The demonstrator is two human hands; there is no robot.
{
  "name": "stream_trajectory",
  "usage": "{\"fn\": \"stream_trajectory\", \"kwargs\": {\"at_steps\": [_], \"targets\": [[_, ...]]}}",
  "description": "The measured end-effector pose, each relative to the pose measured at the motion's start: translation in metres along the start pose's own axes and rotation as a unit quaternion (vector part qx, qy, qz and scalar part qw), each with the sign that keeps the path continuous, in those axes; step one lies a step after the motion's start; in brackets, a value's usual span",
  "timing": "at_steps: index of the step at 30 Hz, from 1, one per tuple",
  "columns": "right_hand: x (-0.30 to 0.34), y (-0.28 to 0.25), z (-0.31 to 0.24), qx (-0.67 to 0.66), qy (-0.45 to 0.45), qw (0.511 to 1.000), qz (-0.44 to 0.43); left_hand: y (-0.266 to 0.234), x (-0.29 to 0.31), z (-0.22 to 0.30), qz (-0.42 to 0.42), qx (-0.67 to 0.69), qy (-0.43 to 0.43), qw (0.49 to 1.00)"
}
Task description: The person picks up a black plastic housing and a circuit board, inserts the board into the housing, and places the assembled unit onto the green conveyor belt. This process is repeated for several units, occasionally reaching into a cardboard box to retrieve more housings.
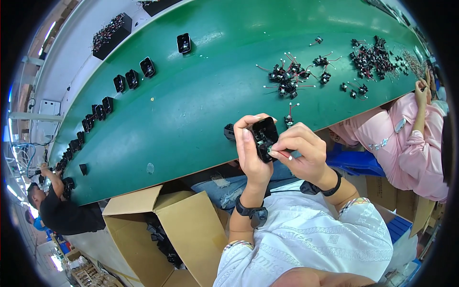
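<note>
My left hand is wrapped round a black plastic housing, its hollow side turned up toward me. At the housing's lower part my right hand pinches a small wired part with a greenish spot. Red wire ending in a white plug sticks out below those fingers. Just left of my left hand lies another black piece at the table's near edge. Beyond my right hand rests a small black part with red wires.
Clusters of black wired parts and a larger pile lie on the green table. Black housings line its far left edge. An open carton with black pieces stands below. People sit right and left.
</note>
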State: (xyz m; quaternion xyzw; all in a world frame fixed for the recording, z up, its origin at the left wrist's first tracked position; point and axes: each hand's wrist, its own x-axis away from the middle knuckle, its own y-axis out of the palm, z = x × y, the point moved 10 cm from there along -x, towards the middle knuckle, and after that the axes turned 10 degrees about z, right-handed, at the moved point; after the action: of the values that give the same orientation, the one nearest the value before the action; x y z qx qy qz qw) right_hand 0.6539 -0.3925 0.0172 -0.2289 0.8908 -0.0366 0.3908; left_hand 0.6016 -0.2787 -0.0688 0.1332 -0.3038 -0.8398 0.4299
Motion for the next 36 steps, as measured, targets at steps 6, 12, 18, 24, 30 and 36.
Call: {"fn": "stream_trajectory", "kwargs": {"at_steps": [6,12,18,24,30,36], "targets": [[-0.003,0.004,0.004,0.015,-0.043,0.998,-0.035,0.0,-0.002,0.005,0.003,-0.053,0.013,0.999],[-0.014,0.008,0.011,0.056,-0.009,0.994,-0.094,-0.005,-0.008,-0.003,-0.007,-0.07,-0.012,0.997],[-0.023,0.018,0.002,0.066,-0.051,0.987,-0.136,-0.011,-0.013,0.005,-0.034,-0.092,0.01,0.995],[-0.024,0.026,-0.013,0.12,-0.103,0.97,-0.186,0.001,-0.009,0.025,-0.07,-0.276,0.121,0.951],[-0.026,0.047,0.004,0.08,-0.061,0.969,-0.225,-0.009,-0.017,0.018,-0.026,-0.113,0.022,0.993],[-0.023,0.044,0.012,-0.002,0.044,0.979,-0.202,-0.019,-0.02,0.009,-0.019,-0.001,-0.045,0.999]]}}
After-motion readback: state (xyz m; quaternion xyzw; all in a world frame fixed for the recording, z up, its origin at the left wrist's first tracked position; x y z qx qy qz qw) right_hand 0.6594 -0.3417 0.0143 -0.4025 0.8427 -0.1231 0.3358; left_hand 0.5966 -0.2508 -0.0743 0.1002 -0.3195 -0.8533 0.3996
